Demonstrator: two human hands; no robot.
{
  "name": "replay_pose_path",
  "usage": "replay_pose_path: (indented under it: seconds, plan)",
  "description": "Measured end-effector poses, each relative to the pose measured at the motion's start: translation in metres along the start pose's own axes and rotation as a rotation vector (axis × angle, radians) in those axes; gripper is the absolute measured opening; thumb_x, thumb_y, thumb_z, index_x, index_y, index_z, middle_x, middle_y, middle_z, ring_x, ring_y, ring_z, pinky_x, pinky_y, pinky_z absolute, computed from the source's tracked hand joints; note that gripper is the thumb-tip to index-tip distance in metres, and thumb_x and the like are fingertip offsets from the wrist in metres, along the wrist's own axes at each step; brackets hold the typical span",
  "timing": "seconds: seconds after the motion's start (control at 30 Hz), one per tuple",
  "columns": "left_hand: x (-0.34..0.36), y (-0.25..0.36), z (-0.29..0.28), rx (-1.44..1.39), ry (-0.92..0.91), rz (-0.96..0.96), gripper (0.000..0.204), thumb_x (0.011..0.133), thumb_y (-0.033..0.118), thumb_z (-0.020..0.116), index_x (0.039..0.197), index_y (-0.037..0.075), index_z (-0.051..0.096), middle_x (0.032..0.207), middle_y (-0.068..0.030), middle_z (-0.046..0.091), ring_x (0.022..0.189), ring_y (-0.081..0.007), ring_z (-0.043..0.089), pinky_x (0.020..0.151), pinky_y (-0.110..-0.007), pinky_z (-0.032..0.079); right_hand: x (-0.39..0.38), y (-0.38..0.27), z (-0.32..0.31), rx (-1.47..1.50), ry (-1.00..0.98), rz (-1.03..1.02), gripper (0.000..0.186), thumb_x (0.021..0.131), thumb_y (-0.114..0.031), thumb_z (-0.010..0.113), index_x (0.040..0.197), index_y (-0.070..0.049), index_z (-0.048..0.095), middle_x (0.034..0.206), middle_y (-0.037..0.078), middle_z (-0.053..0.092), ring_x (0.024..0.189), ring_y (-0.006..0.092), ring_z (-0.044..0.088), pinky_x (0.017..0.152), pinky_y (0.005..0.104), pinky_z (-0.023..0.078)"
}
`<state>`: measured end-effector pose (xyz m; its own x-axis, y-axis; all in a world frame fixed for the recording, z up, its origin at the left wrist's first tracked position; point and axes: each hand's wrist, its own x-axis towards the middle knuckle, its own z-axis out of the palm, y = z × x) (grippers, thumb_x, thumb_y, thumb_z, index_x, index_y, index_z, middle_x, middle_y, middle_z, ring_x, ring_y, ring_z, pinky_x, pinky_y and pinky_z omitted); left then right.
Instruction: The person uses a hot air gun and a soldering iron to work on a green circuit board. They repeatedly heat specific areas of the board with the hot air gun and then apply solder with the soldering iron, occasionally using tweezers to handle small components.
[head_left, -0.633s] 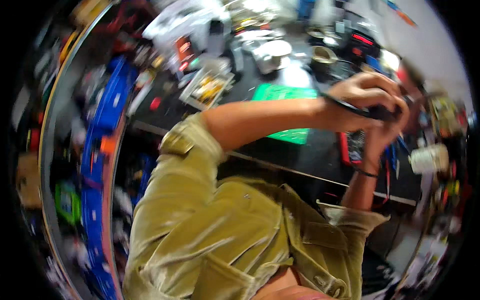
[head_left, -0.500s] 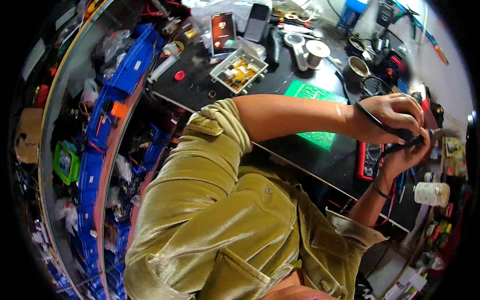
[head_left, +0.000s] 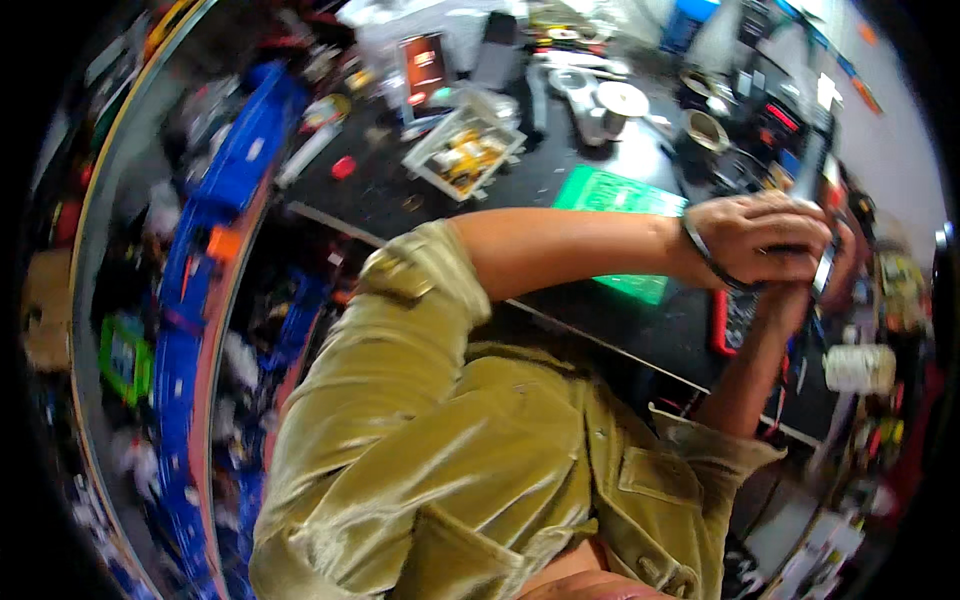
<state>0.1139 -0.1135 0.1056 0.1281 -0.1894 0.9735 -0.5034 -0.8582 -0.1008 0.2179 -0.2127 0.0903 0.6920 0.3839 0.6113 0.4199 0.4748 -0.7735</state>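
Note:
My left hand (head_left: 760, 235) is closed round a dark cord (head_left: 705, 255), which loops back past its wrist at the bench's right side. My right hand (head_left: 806, 283) is raised just behind and below it, partly hidden and blurred, closed on a slim dark and silvery thing (head_left: 826, 260) that I cannot make out well. Under my left forearm lies a bright green circuit board (head_left: 620, 185). Beside my right wrist sits a red-framed multimeter (head_left: 730, 322), partly covered.
The black bench (head_left: 370, 195) holds a parts box (head_left: 462, 150), wire spools (head_left: 622, 100), phones (head_left: 422, 70) and a device with a red display (head_left: 778, 120). Blue bins (head_left: 235, 150) line the left side. A white jar (head_left: 858, 368) stands at right.
My two hands have drawn closer together, with my left hand now covering more of my right. A light, elongated thing now shows upright beside them. The view has shifted slightly.

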Motion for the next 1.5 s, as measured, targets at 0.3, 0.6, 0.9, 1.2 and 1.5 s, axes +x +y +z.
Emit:
replay_pose_path:
  seconds: [0.3,0.6,0.9,1.2,1.5]
  plan:
    - [-0.023,0.038,-0.011,-0.244,-0.162,-0.816,0.078,0.079,0.009,0.07,0.141,-0.007,0.024,0.139,-0.0299,0.036,0.132,-0.04,0.035,0.11,-0.042,0.028,0.014,-0.01,0.029,0.504,-0.003,0.089,0.05,0.075,0.006,0.069,0.114,-0.01,0.041,0.134,0.023,0.046,0.11,0.0238,0.057,0.089,0.0315,0.05]
    - [0.03,0.034,-0.062,-0.42,-0.544,-0.937,0.016,0.083,0.004,0.064,0.098,0.001,0.063,0.088,-0.0048,0.065,0.075,-0.0104,0.062,0.068,-0.027,0.05,0.025,0.0,0.012,0.301,-0.075,-0.014,0.051,0.075,0.01,0.068,0.113,-0.009,0.041,0.134,0.019,0.047,0.099,0.0199,0.061,0.079,0.0274,0.053]
    - [0.018,-0.03,-0.033,-0.371,-0.449,-1.204,0.054,0.087,0.028,0.067,0.126,-0.005,0.049,0.109,-0.0176,0.063,0.089,-0.0162,0.063,0.072,-0.029,0.052,0.014,0.014,0.023,0.169,-0.117,-0.087,0.052,0.074,0.001,0.074,0.114,-0.008,0.042,0.133,0.02,0.046,0.099,0.0169,0.057,0.085,0.0292,0.049]
    - [0.014,-0.046,-0.014,-0.433,-0.446,-1.212,0.054,0.084,0.034,0.065,0.115,-0.009,0.056,0.103,-0.0213,0.066,0.097,-0.0243,0.065,0.083,-0.031,0.05,0.009,0.015,0.022,0.15,-0.115,-0.138,0.053,0.075,0.0,0.076,0.115,-0.009,0.042,0.133,0.018,0.046,0.099,0.0183,0.059,0.086,0.0292,0.049]
    - [0.048,-0.072,0.002,-0.38,-0.478,-1.072,0.028,0.08,0.024,0.063,0.084,-0.004,0.06,0.068,-0.0031,0.056,0.063,-0.0098,0.05,0.055,-0.03,0.041,-0.003,-0.012,-0.002,-0.088,-0.057,-0.189,0.052,0.071,-0.011,0.081,0.11,-0.009,0.046,0.129,0.018,0.052,0.111,0.0241,0.057,0.089,0.036,0.049]
